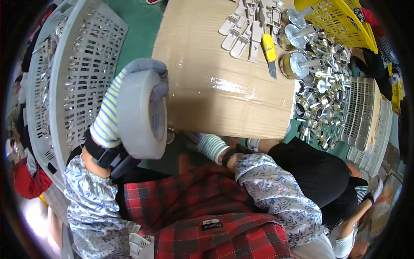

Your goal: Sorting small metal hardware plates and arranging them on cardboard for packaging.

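Note:
My left hand [142, 67], in a striped glove with a grey palm, grips a big roll of clear packing tape [136, 116]. Its fingers curl over the top of the roll into the core. The roll is held upright beside the left edge of a cardboard surface [202, 99] with shiny strips of clear tape across it. My right hand [209, 144], in the same kind of glove, is low at the cardboard's near edge, above my lap. Its fingers are blurred and partly hidden.
A yellow utility knife [268, 48], blade out, lies on the cardboard near grey plastic clips [239, 36]. Metal fittings [321, 103] are piled at the right. A yellow basket [340, 21] stands behind them, white crates [360, 112] beside them. A grey basket [88, 64] rises at left. Another person's arm [355, 216] shows lower right.

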The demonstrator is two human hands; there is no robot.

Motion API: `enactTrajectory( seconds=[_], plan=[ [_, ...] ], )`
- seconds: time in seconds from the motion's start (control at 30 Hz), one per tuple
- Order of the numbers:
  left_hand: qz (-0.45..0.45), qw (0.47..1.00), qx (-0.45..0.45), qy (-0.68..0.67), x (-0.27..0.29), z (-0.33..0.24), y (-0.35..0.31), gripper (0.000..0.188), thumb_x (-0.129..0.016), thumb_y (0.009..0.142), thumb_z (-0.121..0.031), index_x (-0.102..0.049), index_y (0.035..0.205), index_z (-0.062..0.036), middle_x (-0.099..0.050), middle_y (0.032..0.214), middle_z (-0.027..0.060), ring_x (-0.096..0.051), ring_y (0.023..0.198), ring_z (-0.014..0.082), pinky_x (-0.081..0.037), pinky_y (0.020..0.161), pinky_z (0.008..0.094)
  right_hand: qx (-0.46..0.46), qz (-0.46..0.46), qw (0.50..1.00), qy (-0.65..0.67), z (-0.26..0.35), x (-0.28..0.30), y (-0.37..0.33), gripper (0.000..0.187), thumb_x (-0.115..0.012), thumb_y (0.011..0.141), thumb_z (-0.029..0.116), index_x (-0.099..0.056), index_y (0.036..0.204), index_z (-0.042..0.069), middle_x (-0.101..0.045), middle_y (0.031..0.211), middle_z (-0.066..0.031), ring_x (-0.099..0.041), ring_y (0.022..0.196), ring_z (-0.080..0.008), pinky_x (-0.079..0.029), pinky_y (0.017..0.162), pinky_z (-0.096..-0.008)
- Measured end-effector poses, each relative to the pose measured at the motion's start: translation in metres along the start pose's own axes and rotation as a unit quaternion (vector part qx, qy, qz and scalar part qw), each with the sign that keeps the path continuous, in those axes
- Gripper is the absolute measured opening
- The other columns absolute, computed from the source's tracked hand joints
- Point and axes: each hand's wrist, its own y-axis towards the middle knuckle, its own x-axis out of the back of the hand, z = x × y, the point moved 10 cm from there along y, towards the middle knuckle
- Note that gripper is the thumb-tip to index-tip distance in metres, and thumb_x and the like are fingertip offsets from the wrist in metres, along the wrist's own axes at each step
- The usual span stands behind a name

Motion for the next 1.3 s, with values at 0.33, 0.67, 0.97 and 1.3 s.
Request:
enactTrajectory(
  seconds=[0.33, 0.67, 0.97, 1.3],
  plan=[
    [0.009, 0.987, -0.101, 0.128, 0.017, -0.019, -0.006, 0.026, -0.058, 0.083, -0.004, -0.056, 0.109, -0.0009, -0.055, 0.101, 0.0097, -0.056, 0.092, 0.021, -0.047, 0.082, 0.0304, 0.035, 0.125, 0.988, -0.084, 0.049, -0.053, 0.098, 0.038, -0.042, 0.092, 0.025, -0.053, 0.127, 0.018, -0.044, 0.14, -0.008, -0.05, 0.12, -0.0245, -0.041, 0.099, -0.0427],
    [-0.024, 0.982, 0.076, -0.171, -0.002, 0.013, -0.002, 0.026, -0.06, 0.086, -0.001, -0.052, 0.11, -0.002, -0.06, 0.097, 0.0081, -0.059, 0.091, 0.0168, -0.049, 0.082, 0.0257, 0.025, 0.159, 0.865, -0.475, -0.026, -0.077, 0.046, 0.038, -0.039, 0.095, 0.028, -0.051, 0.128, 0.015, -0.051, 0.133, -0.0116, -0.05, 0.12, -0.0241, -0.038, 0.103, -0.0377],
    [0.067, 0.992, -0.028, 0.108, -0.007, 0.015, 0.017, 0.027, -0.066, 0.085, -0.008, -0.054, 0.108, -0.0035, -0.061, 0.094, 0.006, -0.059, 0.085, 0.0148, -0.048, 0.075, 0.026, -0.096, 0.158, 0.965, -0.186, -0.079, 0.065, -0.07, 0.042, -0.035, 0.094, 0.038, -0.054, 0.125, 0.018, -0.058, 0.126, -0.0031, -0.053, 0.116, -0.0198, -0.04, 0.1, -0.0377],
    [0.018, 0.956, -0.172, 0.236, -0.02, -0.018, -0.014, 0.021, -0.059, 0.079, -0.009, -0.054, 0.098, -0.0013, -0.058, 0.084, 0.0118, -0.058, 0.076, 0.026, -0.046, 0.067, 0.0335, -0.45, -0.062, 0.836, -0.309, -0.234, 0.247, -0.188, 0.028, -0.059, 0.081, 0.022, -0.07, 0.105, 0.015, -0.068, 0.108, -0.0082, -0.066, 0.096, -0.0252, -0.053, 0.079, -0.0397]
  ],
)
